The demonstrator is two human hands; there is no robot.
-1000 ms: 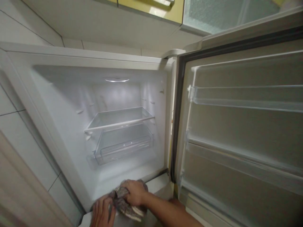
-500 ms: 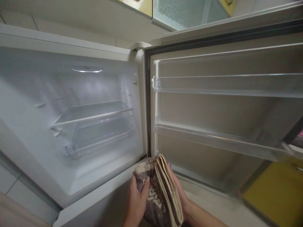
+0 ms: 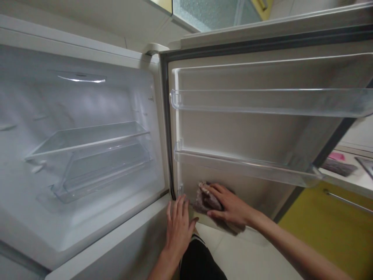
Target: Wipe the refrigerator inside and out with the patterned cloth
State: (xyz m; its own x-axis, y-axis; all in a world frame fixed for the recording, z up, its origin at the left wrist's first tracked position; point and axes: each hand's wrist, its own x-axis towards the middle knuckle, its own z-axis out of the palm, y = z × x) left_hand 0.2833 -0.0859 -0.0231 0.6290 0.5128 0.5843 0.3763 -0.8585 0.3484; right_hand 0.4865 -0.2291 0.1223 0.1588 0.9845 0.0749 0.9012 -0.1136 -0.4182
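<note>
My right hand (image 3: pixel 233 206) is closed on a grey-brown folded towel (image 3: pixel 208 200). The towel lies against the lower inside of the open refrigerator door (image 3: pixel 244 134), below its lower clear shelf, and its loose end hangs down, blurred. My left hand (image 3: pixel 179 223) holds nothing, its fingers apart and pointing up. It is by the bottom hinge-side corner of the door, near the dark door seal (image 3: pixel 166 116); whether it touches the door cannot be made out.
To the left is the lit white compartment (image 3: pixel 131 202) with a glass shelf (image 3: pixel 87 136) and a clear drawer (image 3: pixel 105 175) beneath. Two clear door shelves, upper (image 3: pixel 262 102) and lower (image 3: pixel 247 167), cross the door. Right stands a yellow cabinet (image 3: pixel 326 229); below, my dark-clothed leg (image 3: pixel 201 260).
Both hands held the folded towel in front of the refrigerator. My left hand has let go, and my right hand has brought the towel against the lower door. The view has shifted right.
</note>
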